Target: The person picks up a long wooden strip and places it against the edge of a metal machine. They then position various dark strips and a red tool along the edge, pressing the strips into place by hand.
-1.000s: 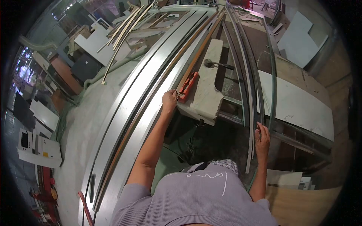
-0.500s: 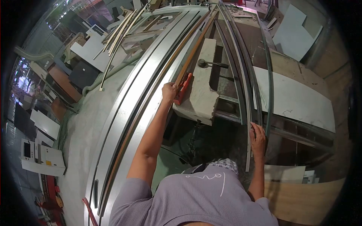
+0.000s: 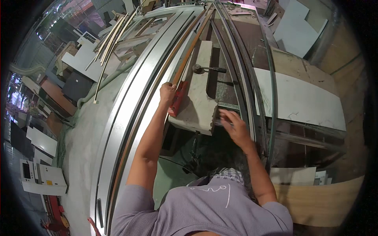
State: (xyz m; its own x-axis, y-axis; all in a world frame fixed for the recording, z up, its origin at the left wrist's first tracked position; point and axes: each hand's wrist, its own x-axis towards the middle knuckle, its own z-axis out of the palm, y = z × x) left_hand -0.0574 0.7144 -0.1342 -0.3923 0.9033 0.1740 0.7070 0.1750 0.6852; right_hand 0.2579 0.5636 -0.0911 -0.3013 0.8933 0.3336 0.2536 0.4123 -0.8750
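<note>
My left hand (image 3: 168, 94) is closed at the near end of a long brown strip (image 3: 194, 43), its fingers partly hidden. Beside that hand, a red tool or block (image 3: 178, 101) rests against the left edge of a pale worktop block (image 3: 197, 96). My right hand (image 3: 235, 128) is in the air near the block's front right corner, slightly blurred, with fingers apart and nothing in them. A lever with a black grip (image 3: 214, 70) sits on top of the block. To the right of it run several long dark and grey strips (image 3: 241, 74).
Long silvery panels (image 3: 130, 94) stretch along my left side. A white board (image 3: 307, 102) lies on the right-hand table. Thin wooden strips (image 3: 112, 39) jut out at the upper left. A white machine (image 3: 43, 177) stands at the far left.
My right hand has let go of the long grey strip on the right and moved left toward the pale block. My left hand stays by the red tool. The view has shifted slightly.
</note>
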